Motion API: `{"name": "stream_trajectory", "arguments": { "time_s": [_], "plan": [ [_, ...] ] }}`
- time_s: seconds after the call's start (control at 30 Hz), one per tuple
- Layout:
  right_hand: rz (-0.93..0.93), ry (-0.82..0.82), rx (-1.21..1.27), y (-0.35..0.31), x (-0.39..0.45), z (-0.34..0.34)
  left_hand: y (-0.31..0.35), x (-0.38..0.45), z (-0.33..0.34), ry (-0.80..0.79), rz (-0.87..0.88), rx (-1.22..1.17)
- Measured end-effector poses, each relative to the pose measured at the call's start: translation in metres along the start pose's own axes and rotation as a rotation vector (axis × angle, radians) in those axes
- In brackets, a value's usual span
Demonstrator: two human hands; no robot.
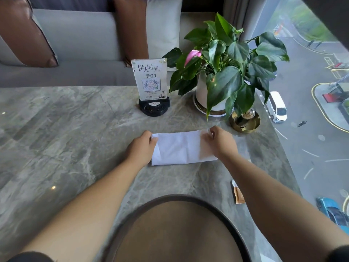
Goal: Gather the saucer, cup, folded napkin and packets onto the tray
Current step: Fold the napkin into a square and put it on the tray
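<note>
A white napkin [179, 147] lies folded into a wide rectangle on the marble table [66, 138]. My left hand [140, 146] pinches its far left corner and my right hand [220, 141] pinches its far right corner. A round brown tray [175, 233] with a dark rim sits at the near edge, between my forearms, with nothing visible on it. An orange and white packet [238, 193] lies beside the tray, partly hidden by my right forearm. No cup or saucer is in view.
A table sign with a QR code [150, 82] stands on a black base at the far middle. A potted plant [222, 72] and a brass dish [244, 121] stand at the far right. The table ends at a window on the right.
</note>
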State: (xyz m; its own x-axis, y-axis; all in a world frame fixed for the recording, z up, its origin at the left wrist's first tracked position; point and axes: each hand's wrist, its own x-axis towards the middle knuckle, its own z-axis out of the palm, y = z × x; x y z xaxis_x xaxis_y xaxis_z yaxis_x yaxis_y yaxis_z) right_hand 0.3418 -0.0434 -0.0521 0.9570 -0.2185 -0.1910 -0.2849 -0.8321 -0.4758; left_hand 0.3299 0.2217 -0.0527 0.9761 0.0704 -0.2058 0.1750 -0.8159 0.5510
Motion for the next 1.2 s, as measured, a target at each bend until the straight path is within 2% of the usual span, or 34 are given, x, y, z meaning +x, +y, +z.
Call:
{"name": "stream_trajectory", "arguments": {
  "time_s": [0.1, 0.17, 0.23, 0.3, 0.37, 0.43, 0.53, 0.73, 0.9, 1.07, 1.2],
  "plan": [
    [0.023, -0.005, -0.1, -0.003, 0.0, 0.008, 0.0, 0.003, 0.003, 0.008, -0.011, 0.088],
    [-0.026, 0.057, -0.177, -0.004, -0.006, 0.009, 0.004, 0.0, 0.004, 0.06, 0.006, 0.158],
    [-0.126, 0.154, -0.281, -0.002, -0.014, 0.009, 0.008, -0.008, 0.009, 0.167, 0.103, 0.262],
    [-0.304, 0.202, -0.352, -0.001, -0.023, 0.013, 0.014, -0.016, 0.015, 0.248, 0.301, 0.348],
    [-0.498, 0.155, -0.396, 0.0, -0.03, 0.022, 0.019, -0.02, 0.024, 0.15, 0.49, 0.438],
    [-0.574, 0.044, -0.444, 0.003, -0.033, 0.031, 0.017, -0.019, 0.032, -0.023, 0.557, 0.568],
    [-0.534, -0.065, -0.479, 0.014, -0.034, 0.034, 0.008, -0.013, 0.039, -0.14, 0.532, 0.668],
    [-0.495, -0.09, -0.365, 0.016, -0.044, 0.027, 0.003, -0.017, 0.039, -0.199, 0.544, 0.674],
    [-0.12, 0.105, -0.1, 0.013, -0.052, 0.007, 0.003, -0.021, 0.039, -0.192, 0.533, 0.688],
    [-0.336, 0.039, -0.227, 0.005, -0.04, 0.003, 0.003, -0.007, 0.031, -0.178, 0.578, 0.655],
    [-0.366, -0.014, -0.36, 0.014, -0.031, 0.005, 0.003, -0.005, 0.03, -0.167, 0.594, 0.652]
  ]
}}
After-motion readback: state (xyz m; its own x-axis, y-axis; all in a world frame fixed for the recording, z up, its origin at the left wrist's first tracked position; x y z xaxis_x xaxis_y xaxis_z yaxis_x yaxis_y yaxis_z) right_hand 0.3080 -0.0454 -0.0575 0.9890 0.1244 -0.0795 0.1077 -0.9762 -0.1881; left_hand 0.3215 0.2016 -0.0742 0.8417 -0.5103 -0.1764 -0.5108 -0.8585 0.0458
